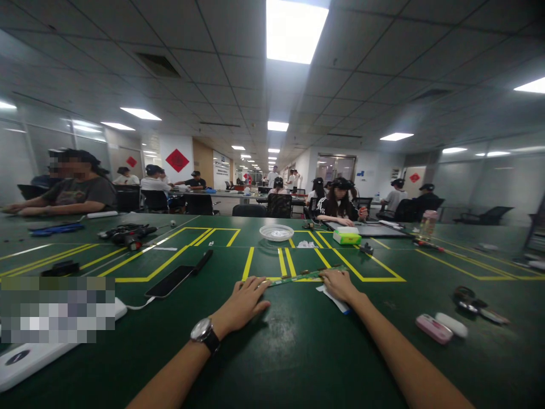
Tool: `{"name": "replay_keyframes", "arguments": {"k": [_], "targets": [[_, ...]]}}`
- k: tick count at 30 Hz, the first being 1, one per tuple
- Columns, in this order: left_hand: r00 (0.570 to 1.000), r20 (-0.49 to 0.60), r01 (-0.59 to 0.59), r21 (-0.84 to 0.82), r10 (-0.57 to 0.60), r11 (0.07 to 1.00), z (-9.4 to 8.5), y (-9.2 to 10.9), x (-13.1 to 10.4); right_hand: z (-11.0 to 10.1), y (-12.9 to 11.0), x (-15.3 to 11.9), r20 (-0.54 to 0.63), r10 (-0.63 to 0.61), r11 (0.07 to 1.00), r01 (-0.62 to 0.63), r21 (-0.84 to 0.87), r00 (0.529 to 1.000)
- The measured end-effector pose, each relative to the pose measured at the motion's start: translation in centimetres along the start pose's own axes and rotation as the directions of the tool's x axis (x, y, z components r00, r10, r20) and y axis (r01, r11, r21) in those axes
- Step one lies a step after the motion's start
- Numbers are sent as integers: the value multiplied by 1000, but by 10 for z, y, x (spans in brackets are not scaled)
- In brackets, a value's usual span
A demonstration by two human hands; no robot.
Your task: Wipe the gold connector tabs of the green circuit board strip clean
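A thin green strip (297,278) with small pale and brown marks stretches between my hands over the dark green table (281,352); its exact kind is unclear. My left hand (243,305), with a watch on the wrist, lies palm down. Its fingers are stretched out to the strip's left end and the thumb is apart. At the other end, my right hand (339,284) has its fingers bent down over the strip, part of which shows beyond them. Beneath that hand pokes out a white paper piece (334,299) with a blue edge.
Beyond the strip stand a clear round dish (276,233) and a green-and-white tissue pack (346,236). A phone (172,281) with a cable and a white power strip (38,358) lie left. A pink case (434,328) lies right. A person (340,204) sits across.
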State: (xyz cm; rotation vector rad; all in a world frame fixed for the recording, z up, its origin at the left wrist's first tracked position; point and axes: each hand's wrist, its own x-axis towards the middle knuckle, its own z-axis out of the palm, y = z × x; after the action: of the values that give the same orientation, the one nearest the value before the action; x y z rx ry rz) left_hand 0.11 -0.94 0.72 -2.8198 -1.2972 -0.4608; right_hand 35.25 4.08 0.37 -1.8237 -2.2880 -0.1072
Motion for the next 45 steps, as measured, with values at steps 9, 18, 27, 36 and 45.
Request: {"name": "replay_keyframes", "arguments": {"k": [9,18,27,36,45], "targets": [[1000,-18,-18,-28,17,999,-6,3,-1,-3,-95,-17,-38,-490,840,483,246,871],[974,226,13,-90,7,996,-1,-8,-5,-15,-161,-46,-88,-750,610,736,294,656],[965,264,38,-132,-2,991,-7,-12,-6,-10,-75,-14,-56,-397,894,400,201,916],[958,287,46,-141,-4,989,-10,-12,-7,-4,-45,-5,-12,-247,951,245,189,969],[962,273,36,-175,14,984,-7,-16,-7,-7,-50,-7,-60,-357,880,357,314,932]]}}
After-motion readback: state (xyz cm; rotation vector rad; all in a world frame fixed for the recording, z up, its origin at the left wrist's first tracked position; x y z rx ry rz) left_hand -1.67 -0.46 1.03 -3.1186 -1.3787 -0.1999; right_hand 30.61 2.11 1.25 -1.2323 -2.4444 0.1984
